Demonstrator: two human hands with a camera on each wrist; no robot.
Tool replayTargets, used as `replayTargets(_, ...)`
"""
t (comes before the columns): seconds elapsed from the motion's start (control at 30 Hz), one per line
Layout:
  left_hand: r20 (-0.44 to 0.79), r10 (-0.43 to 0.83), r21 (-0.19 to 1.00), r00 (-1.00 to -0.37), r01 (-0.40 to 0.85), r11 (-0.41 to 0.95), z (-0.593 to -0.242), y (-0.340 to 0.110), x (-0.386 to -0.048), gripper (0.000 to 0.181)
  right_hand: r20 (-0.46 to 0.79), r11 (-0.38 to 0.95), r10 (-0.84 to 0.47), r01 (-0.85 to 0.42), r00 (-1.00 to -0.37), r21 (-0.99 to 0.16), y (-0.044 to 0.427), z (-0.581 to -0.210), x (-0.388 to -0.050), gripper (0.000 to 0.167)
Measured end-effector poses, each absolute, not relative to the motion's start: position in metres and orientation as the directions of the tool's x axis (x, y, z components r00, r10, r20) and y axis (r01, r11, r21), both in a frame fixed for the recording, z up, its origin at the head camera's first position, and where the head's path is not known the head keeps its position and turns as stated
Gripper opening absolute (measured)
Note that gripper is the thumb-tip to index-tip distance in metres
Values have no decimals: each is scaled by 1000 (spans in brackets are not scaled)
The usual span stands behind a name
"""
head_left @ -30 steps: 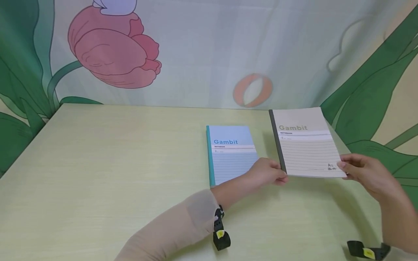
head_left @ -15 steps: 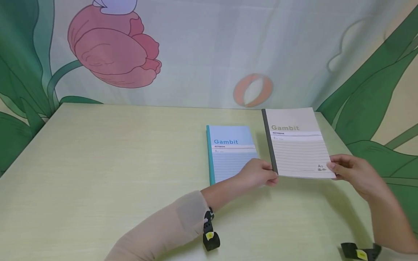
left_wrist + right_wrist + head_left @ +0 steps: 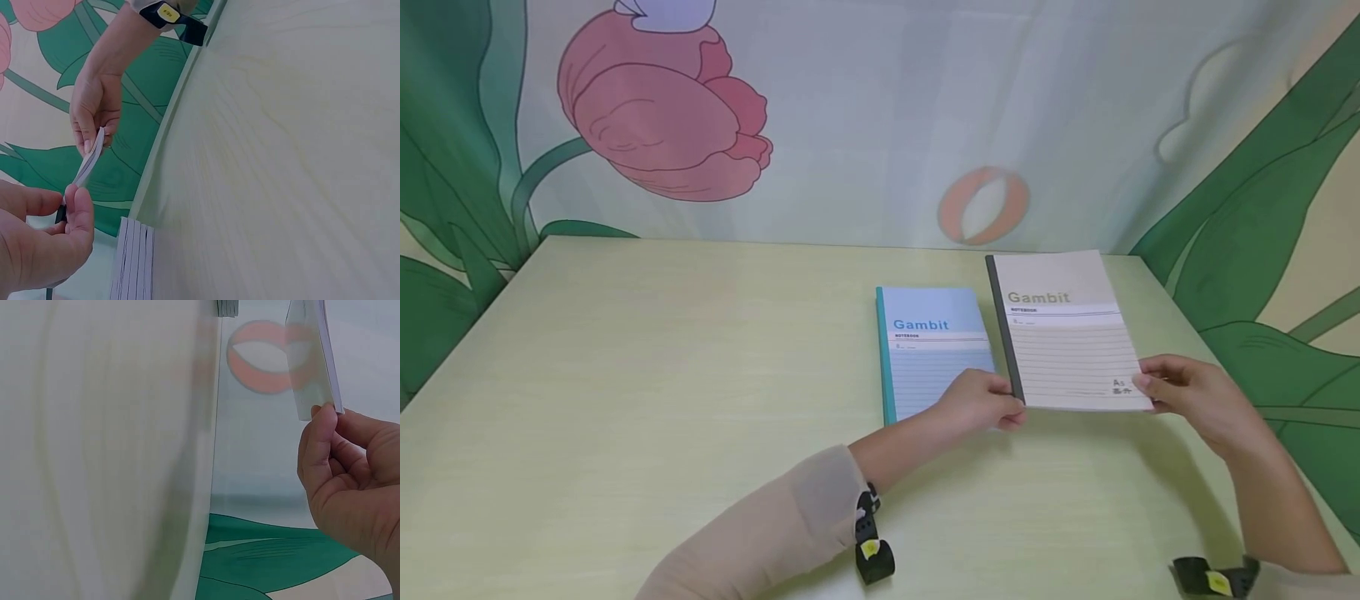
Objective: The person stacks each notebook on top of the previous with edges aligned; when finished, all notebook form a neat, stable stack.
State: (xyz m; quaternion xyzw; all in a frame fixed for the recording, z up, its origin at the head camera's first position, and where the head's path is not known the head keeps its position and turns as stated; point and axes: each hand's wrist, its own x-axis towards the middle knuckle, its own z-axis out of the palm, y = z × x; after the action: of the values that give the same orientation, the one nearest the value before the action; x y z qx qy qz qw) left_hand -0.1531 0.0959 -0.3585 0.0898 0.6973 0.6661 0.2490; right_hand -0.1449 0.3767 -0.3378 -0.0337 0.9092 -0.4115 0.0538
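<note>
A notebook with a grey cover and dark spine (image 3: pixel 1067 350) hangs above the right side of the table, held at its near corners. My left hand (image 3: pixel 976 402) pinches its spine-side corner between thumb and fingers. The opposite corner is pinched by my right hand (image 3: pixel 1198 402). Left of it lies a blue notebook with a teal spine (image 3: pixel 931 325), its lower right part hidden by my left hand. In the left wrist view, page edges of several stacked notebooks (image 3: pixel 132 259) show on the table. The right wrist view has my right hand (image 3: pixel 350 469) on the held notebook's edge (image 3: pixel 331 356).
The pale wooden table (image 3: pixel 647 375) extends left and toward the front. Behind it hangs a curtain (image 3: pixel 850 125) printed with a pink flower and green leaves. Black straps with cameras (image 3: pixel 874 560) are on both wrists.
Both hands have moved left with the grey notebook, bringing it right beside the blue notebook in the head view. The blue notebook stays in place.
</note>
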Motion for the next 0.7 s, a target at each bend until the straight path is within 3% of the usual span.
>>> replayTargets(0.7,-220,435,976,-873,-201,89,-358,76,-149,9,-47,674,-74,-15,-996,-739,350,-340,-151,37)
